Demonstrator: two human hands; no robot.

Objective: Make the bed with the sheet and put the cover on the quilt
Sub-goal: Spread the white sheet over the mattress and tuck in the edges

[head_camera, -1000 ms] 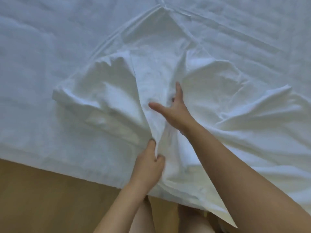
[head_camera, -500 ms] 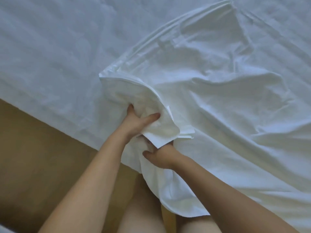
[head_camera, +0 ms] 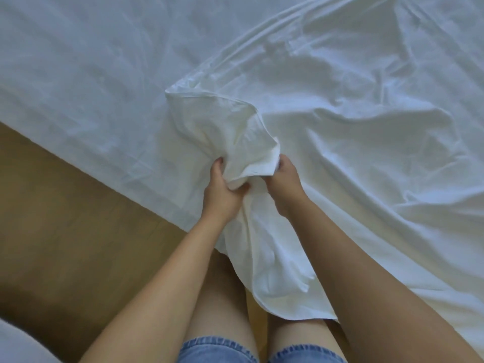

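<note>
Head view, looking down over the near edge of a bed. The left hand (head_camera: 222, 191) is gripping a gathered bunch of the white quilt cover (head_camera: 353, 142), with the thumb and fingers curling around the fabric. The right hand (head_camera: 284, 179), just beside it at the 3 o'clock side, is holding the same bunch at a folded hem. Its fingertips are tucked under the fold and hidden, so the exact grip is not showing. The bunch is rising as a rounded hump from the hands towards 11 o'clock.

The rest of the quilt cover is lying rumpled across the bed from the centre out to 3 o'clock, and a flap of it is hanging over the bed edge at 6 o'clock, between the two forearms. The flatter white sheet (head_camera: 91, 74) is covering the mattress from 9 to 12 o'clock. Tan flooring (head_camera: 65, 218) is showing at 8 o'clock. The person's bare thighs and frayed denim shorts (head_camera: 217, 349) are appearing at 6 o'clock.
</note>
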